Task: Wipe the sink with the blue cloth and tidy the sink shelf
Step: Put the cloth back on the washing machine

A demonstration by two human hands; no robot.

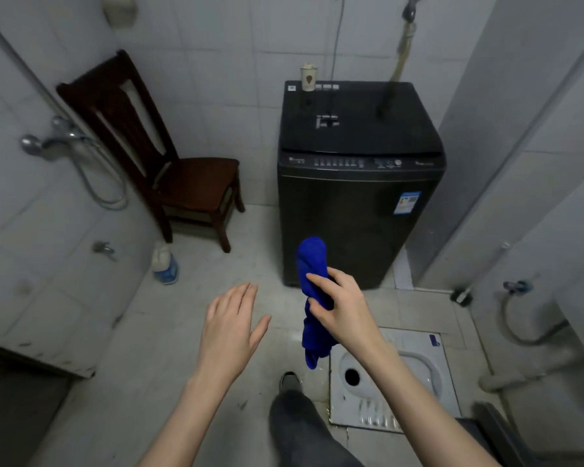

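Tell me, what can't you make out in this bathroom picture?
- The sink and its shelf: outside the edges of the head view.
- The blue cloth: its middle is hidden by the right hand gripping it.
- The washing machine: panel labels too small to read.
- The bottle on the floor: label blurred.

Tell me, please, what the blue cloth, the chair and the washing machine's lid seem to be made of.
Blue cloth: soft fabric, perhaps microfibre; matte, fuzzy, hanging limp and twisted from the right hand. Chair: dark wood, seemingly varnished; faint sheen on the seat. Washing machine lid: glossy dark glass or plastic; it mirrors the hose behind.
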